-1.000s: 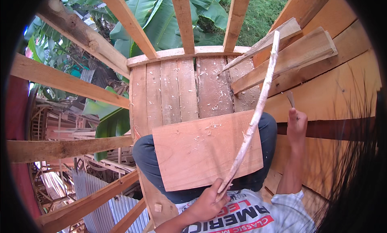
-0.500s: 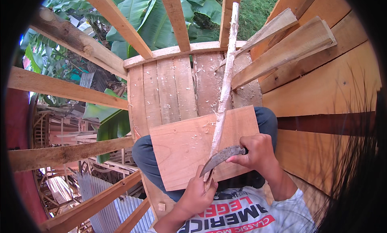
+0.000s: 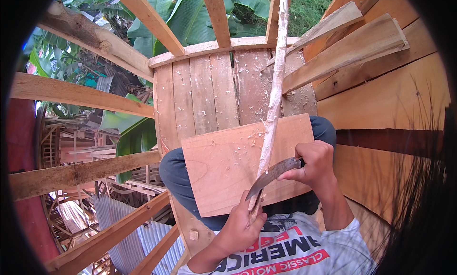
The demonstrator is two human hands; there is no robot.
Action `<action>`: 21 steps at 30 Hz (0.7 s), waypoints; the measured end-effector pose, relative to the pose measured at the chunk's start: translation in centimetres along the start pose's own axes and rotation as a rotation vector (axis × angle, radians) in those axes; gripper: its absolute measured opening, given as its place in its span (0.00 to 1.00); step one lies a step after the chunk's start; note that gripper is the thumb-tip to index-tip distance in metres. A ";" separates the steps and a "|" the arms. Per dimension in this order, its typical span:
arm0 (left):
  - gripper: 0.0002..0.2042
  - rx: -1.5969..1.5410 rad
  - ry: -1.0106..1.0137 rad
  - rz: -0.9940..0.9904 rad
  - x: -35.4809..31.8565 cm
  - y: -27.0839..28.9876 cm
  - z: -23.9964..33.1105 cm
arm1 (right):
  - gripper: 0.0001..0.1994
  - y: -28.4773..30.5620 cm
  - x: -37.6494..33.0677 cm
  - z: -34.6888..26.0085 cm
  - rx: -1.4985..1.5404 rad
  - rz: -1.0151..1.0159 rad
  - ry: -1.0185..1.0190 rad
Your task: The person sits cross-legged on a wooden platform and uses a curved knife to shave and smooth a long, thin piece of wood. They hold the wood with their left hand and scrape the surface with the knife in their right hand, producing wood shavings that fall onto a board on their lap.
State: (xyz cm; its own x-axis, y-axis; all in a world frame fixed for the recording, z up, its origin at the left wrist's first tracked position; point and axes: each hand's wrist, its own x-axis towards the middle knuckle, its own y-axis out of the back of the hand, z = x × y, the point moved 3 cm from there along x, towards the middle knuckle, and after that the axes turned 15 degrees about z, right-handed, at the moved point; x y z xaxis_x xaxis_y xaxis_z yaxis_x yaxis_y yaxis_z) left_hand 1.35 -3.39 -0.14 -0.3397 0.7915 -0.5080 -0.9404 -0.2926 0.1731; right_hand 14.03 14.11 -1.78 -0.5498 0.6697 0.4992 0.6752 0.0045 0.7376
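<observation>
A long pale peeled stick (image 3: 275, 96) slants up and away over a wooden board (image 3: 214, 158) that lies across my lap. My left hand (image 3: 242, 223) is closed round the stick's near end. In my right hand (image 3: 313, 168) is the dark handle of a curved knife (image 3: 276, 174), mostly hidden by my fingers. The blade crosses the stick just beyond my left hand, its tip close to my left fingers. Whether the edge bites into the wood I cannot tell. Small shavings dot the board.
Shavings also lie on the plank floor (image 3: 200, 92) ahead. Two loose wood pieces lean at the right, one a wide plank (image 3: 347, 54), beside a board wall (image 3: 385, 101). Wooden rails (image 3: 85, 175) fence the left, with corrugated sheets and banana leaves (image 3: 176, 25) beyond.
The whole view has shifted slightly, and the scene sits a little higher and further right. Both hands keep their grips, with the knife still across the stick near its held end.
</observation>
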 end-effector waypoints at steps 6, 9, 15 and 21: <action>0.18 -0.205 0.097 -0.061 -0.5 0.1 -1.8 | 0.35 -0.1 0.6 0.0 -0.002 0.019 -0.037; 0.17 -0.206 0.099 -0.155 -1.9 0.0 -1.7 | 0.34 1.2 1.3 7.7 -0.031 0.241 -0.656; 0.15 -0.400 0.284 -0.081 -1.9 0.4 -2.1 | 0.30 2.1 1.5 1.8 0.070 -0.042 -0.346; 0.15 -0.336 0.200 -0.042 -1.2 0.9 -1.8 | 0.30 0.0 -0.4 -2.5 0.141 -0.199 -0.203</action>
State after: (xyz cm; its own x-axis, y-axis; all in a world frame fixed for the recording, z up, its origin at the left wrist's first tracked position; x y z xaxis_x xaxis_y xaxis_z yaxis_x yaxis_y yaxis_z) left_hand 0.90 -5.54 -0.85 -0.2603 0.6960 -0.6692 -0.8860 -0.4476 -0.1208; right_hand 13.05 11.98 -0.87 -0.5782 0.7799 0.2398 0.6334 0.2437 0.7345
